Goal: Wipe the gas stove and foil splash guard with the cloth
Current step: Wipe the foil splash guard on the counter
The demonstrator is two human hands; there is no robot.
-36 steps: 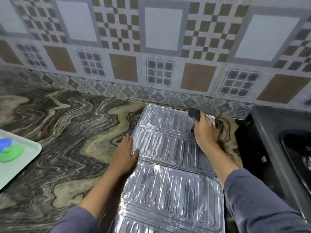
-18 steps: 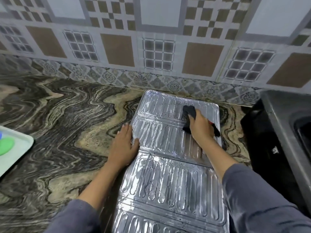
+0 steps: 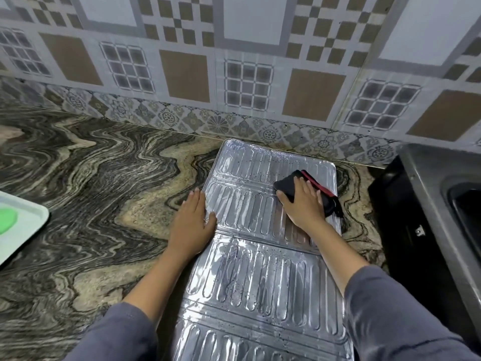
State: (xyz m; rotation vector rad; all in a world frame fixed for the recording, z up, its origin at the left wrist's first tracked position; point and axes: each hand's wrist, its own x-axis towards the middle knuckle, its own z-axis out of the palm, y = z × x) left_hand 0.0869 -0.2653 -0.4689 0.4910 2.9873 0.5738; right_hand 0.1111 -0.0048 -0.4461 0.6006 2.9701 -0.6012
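Observation:
The ribbed silver foil splash guard (image 3: 260, 277) lies flat on the marbled countertop, running from the wall tiles toward me. My right hand (image 3: 303, 204) presses a dark cloth (image 3: 286, 185) with a red stripe onto the guard's second panel, near its right edge. My left hand (image 3: 194, 222) lies flat, fingers spread, on the guard's left edge and holds it down. The gas stove (image 3: 426, 204), dark metal, stands at the right edge of the view, only partly seen.
A pale tray (image 3: 23, 230) with a green item on it sits at the left edge. Patterned wall tiles (image 3: 234, 74) rise behind the counter. The swirled stone countertop (image 3: 91, 191) stretches left of the guard.
My right hand has drawn the cloth back from the guard's far panel toward me and to the right edge. My left hand has stayed put. The view has tilted down.

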